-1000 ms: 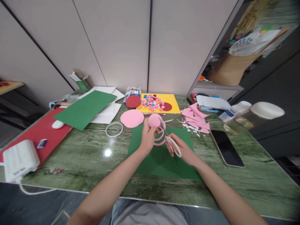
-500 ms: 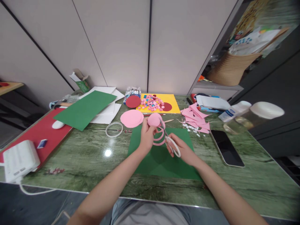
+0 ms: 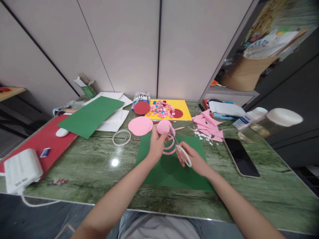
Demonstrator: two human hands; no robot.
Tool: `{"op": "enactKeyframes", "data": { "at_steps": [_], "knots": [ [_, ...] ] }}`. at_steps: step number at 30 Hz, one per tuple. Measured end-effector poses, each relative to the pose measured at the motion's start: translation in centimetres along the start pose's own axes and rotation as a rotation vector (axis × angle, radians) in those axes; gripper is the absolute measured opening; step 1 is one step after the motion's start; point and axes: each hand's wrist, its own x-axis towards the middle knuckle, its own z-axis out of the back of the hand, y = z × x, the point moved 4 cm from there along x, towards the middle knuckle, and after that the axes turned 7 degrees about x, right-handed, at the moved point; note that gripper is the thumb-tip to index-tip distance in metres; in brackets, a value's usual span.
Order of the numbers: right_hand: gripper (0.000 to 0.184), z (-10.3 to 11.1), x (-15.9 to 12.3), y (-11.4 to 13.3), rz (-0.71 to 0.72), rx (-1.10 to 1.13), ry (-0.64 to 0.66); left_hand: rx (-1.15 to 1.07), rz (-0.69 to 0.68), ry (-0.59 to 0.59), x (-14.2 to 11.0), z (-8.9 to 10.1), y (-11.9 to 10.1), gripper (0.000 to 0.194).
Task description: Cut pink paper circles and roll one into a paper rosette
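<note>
Between its thumb and fingers my left hand (image 3: 157,145) pinches a pink paper circle (image 3: 163,127) whose outer rim hangs down as a curling pink strip (image 3: 169,152). My right hand (image 3: 189,157) is closed around the white handles of a pair of scissors (image 3: 184,156). The scissor blades point up and left, against the circle's right edge. Both hands are above a green sheet (image 3: 171,176) lying on the table. Just left of the held circle lies a stack of larger pink circles (image 3: 140,125).
Pink paper offcuts (image 3: 208,124) and white scraps lie to the right, near a phone (image 3: 241,156) and a clear jar (image 3: 269,124). Behind, small pink pieces (image 3: 161,109) cover a yellow sheet (image 3: 186,105). A tape ring (image 3: 121,137) and a power bank (image 3: 23,169) are leftward.
The pink circle has turned or shifted very slightly in my left hand. The scissors stay at its right edge, and the objects on the table have not moved.
</note>
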Motion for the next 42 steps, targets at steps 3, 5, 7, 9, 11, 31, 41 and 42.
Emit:
{"op": "enactKeyframes", "data": {
  "at_steps": [3, 5, 7, 9, 11, 31, 41, 42],
  "knots": [
    [0.027, -0.12, -0.08, 0.25, -0.010, 0.017, 0.002, 0.004, 0.004, 0.002, -0.08, -0.05, 0.01, 0.019],
    [0.028, -0.20, -0.13, 0.45, -0.018, 0.032, -0.001, 0.004, 0.005, 0.013, -0.13, -0.14, 0.06, 0.019],
    [0.028, -0.26, -0.14, 0.57, -0.022, 0.042, -0.003, 0.008, 0.005, 0.024, -0.16, -0.23, 0.11, 0.019],
    [0.028, -0.28, -0.12, 0.56, -0.021, 0.046, -0.004, 0.011, 0.004, 0.026, -0.18, -0.28, 0.15, 0.019],
    [0.028, -0.25, -0.08, 0.45, -0.015, 0.044, -0.004, 0.008, 0.005, 0.024, -0.17, -0.28, 0.18, 0.020],
    [0.025, -0.21, -0.02, 0.00, -0.013, 0.011, 0.001, -0.031, -0.033, -0.032, 0.11, 0.27, 0.17, 0.020],
    [0.025, -0.20, -0.01, 0.05, -0.018, 0.019, 0.006, 0.010, 0.000, 0.005, 0.02, -0.03, 0.78, 0.016],
    [0.026, -0.21, -0.02, 0.13, -0.018, 0.022, 0.008, 0.016, 0.003, 0.010, 0.00, -0.08, 0.81, 0.016]
  ]
}}
